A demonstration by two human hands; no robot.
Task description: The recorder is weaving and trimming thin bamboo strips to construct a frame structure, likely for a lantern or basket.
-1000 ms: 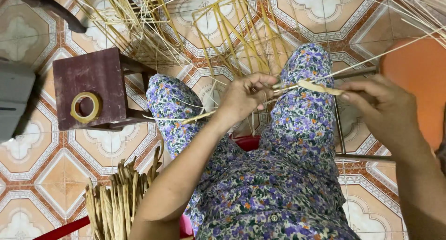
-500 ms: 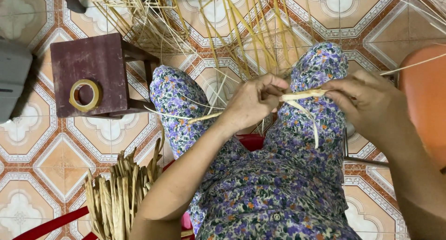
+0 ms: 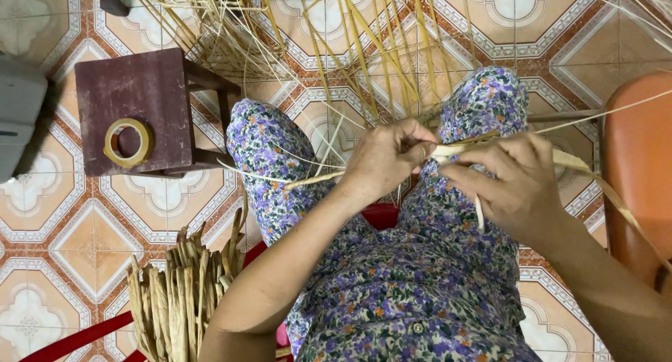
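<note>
1. The left hand [image 3: 383, 159] has its grip pinched shut on a pale flat straw strip [image 3: 448, 152] above the flowered lap.
2. The right hand [image 3: 514, 183] closes its grip on the same strip, just beside the left.
3. Far left, a tape roll [image 3: 128, 142] lies on a dark stool [image 3: 150, 89]; a dried-leaf bundle [image 3: 178, 295] stands below.

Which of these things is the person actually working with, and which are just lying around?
In use:
left hand and right hand, both pinching the pale fibre strip
frame of yellow stalks on the floor

Lying about:
tape roll on the dark stool
bundle of dried strips
orange chair
</note>
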